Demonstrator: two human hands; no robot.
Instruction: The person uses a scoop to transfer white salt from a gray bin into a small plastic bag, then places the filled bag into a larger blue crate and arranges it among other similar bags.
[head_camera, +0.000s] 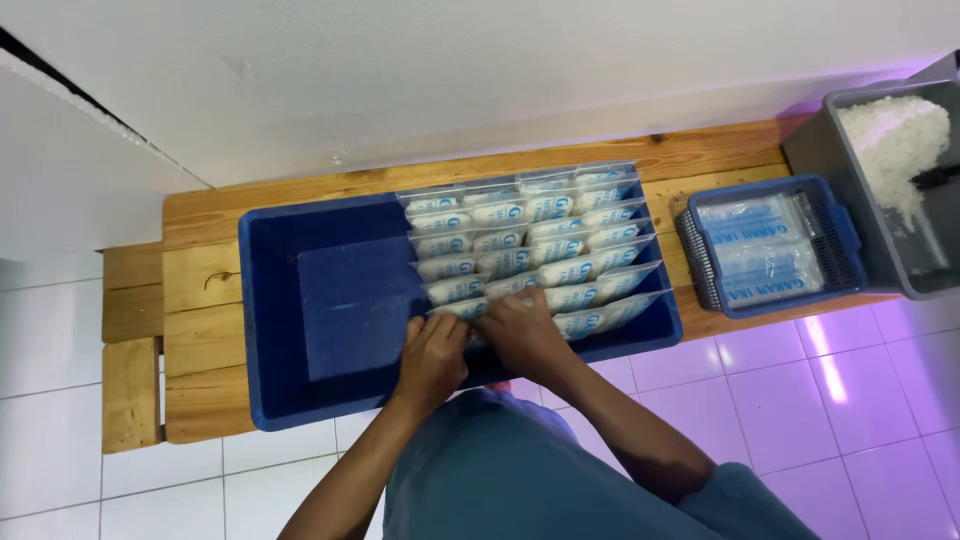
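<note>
A large blue tub sits on a low wooden bench. Its right half is filled with rows of small clear packets of white powder, overlapping like shingles. My left hand and my right hand are side by side at the tub's near edge, fingers pressed on the nearest row of packets. Both hands touch the packets there; whether either one grips a packet is hidden by the fingers. The tub's left half shows bare blue floor.
To the right on the bench stands a small blue basket holding flat empty bags. A grey bin with loose white grains is at the far right. White wall behind, tiled floor below.
</note>
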